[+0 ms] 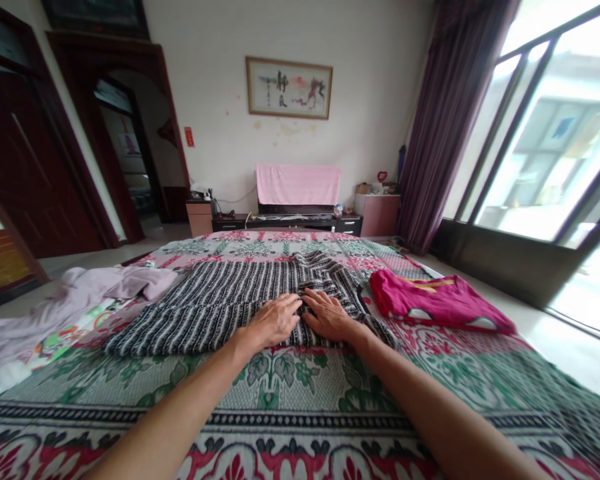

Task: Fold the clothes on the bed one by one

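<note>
A black-and-white striped knit garment [205,300] lies spread sideways on the patterned bed cover [280,380]. Its right part is folded over and bunched in layers. My left hand [279,319] rests palm down on the knit near the folded part, fingers stretched toward the right. Close beside it, my right hand [329,316] lies flat on the folded layers with its fingers apart. Both press on the fabric without gripping it. What lies beneath the palms is hidden.
On the right lies a folded magenta garment [440,303] with yellow trim. Pale pink clothing [70,307] is heaped at the left, over a white printed cloth [75,333]. Past the bed stands a low cabinet [230,225] below a pink cloth cover [299,185].
</note>
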{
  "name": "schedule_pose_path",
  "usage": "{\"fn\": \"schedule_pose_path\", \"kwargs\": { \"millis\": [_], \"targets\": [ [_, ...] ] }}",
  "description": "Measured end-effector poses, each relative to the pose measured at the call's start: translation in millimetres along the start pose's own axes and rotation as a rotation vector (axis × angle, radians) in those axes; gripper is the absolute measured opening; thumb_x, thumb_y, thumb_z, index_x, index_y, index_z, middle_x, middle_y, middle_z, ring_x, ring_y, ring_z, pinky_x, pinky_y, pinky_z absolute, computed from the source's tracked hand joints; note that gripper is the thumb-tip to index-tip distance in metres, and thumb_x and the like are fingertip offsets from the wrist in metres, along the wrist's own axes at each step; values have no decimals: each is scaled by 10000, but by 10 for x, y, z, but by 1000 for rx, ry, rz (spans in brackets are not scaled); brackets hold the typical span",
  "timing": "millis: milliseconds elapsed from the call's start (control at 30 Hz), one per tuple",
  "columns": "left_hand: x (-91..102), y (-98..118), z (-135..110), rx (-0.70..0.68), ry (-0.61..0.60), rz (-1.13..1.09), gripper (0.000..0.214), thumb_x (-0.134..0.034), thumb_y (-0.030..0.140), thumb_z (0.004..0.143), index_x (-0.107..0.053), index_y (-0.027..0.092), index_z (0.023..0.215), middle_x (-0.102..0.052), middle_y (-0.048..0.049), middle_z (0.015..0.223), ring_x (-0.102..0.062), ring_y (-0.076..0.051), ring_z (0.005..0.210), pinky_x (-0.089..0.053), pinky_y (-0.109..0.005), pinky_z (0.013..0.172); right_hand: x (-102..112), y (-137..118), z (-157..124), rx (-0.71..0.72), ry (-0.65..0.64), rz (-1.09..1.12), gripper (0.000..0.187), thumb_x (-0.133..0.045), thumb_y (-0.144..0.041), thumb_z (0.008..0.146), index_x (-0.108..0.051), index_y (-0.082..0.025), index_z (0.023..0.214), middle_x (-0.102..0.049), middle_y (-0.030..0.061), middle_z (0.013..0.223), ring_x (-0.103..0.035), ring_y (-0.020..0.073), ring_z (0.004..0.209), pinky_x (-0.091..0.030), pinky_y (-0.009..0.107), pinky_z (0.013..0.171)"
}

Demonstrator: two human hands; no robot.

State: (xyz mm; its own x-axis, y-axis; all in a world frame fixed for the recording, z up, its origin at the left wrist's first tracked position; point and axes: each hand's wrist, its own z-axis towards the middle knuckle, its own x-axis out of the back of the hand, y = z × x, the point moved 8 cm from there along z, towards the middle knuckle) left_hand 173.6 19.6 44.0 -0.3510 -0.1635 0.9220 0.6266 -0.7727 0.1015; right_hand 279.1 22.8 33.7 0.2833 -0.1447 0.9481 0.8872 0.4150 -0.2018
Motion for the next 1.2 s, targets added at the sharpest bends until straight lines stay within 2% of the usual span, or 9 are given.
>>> {"fn": "schedule_pose_path", "kwargs": {
  "millis": [67,133,233,333,400,533,733,933,1200],
  "targets": [
    [-131,-8,11,31,-12,-12,456,-394,351,908,-505,156,1306,-457,-135,1413,-394,-238,1322,-345,-404,1083,22,69,28,4,-35,113,509,-456,-273,823,-504,-178,1321,-400,110,1456,-366,274,1310,-296,494,1057],
    [-201,-52,-19,80,-38,-31,510,-372,425,918,-479,159,1340,-410,-139,1448,-358,-253,1346,-320,-425,1093,97,211,56,-24,-34,286,497,-461,-195,776,-563,-176,1261,-539,84,1341,-491,226,1207,-369,395,1024],
    [-212,-85,-73,129,-88,-65,587,-318,517,919,-450,168,1372,-354,-128,1484,-313,-277,1369,-299,-467,1094,329,646,33,-247,122,462,427,-442,-194,769,-646,-175,1143,-701,36,1026,-632,173,907,-487,285,824],
    [-190,-71,-93,145,-124,-78,641,-292,559,912,-426,154,1390,-327,-136,1495,-292,-292,1377,-285,-502,1090,588,1040,-120,-482,299,374,346,-481,-214,744,-702,-170,1006,-708,17,861,-631,156,783,-476,228,689],
    [-182,-60,-90,140,-125,-78,647,-297,566,909,-426,153,1390,-328,-142,1494,-296,-290,1376,-286,-495,1091,665,1124,-190,-521,268,257,276,-490,-207,731,-726,-168,869,-689,9,748,-624,151,739,-447,205,635],
    [-139,-26,-92,110,-75,-41,612,-333,539,910,-446,157,1375,-357,-143,1480,-334,-277,1357,-317,-460,1081,640,1080,-248,-520,67,83,251,-499,-257,750,-703,-156,645,-622,25,581,-603,149,638,-390,203,548],
    [106,298,-123,-71,62,1,422,-433,353,912,-548,194,1285,-460,-106,1418,-385,-260,1325,-332,-447,1077,563,990,-230,-505,-74,7,277,-564,-379,749,-734,-171,684,-669,48,646,-602,158,631,-379,222,539],
    [-19,612,-139,-229,-122,-114,409,-401,351,927,-530,240,1299,-424,-68,1450,-361,-265,1343,-360,-483,1047,547,978,-123,-431,-75,-113,283,-478,-254,816,-743,-158,787,-705,56,745,-617,155,708,-387,215,606],
    [-119,630,-148,-226,-242,-108,394,-348,335,946,-527,303,1296,-417,-38,1456,-345,-276,1351,-352,-535,1025,537,973,-116,-418,22,-127,305,-427,-281,860,-700,-152,907,-713,100,879,-644,208,849,-415,254,703]
  ]
}}
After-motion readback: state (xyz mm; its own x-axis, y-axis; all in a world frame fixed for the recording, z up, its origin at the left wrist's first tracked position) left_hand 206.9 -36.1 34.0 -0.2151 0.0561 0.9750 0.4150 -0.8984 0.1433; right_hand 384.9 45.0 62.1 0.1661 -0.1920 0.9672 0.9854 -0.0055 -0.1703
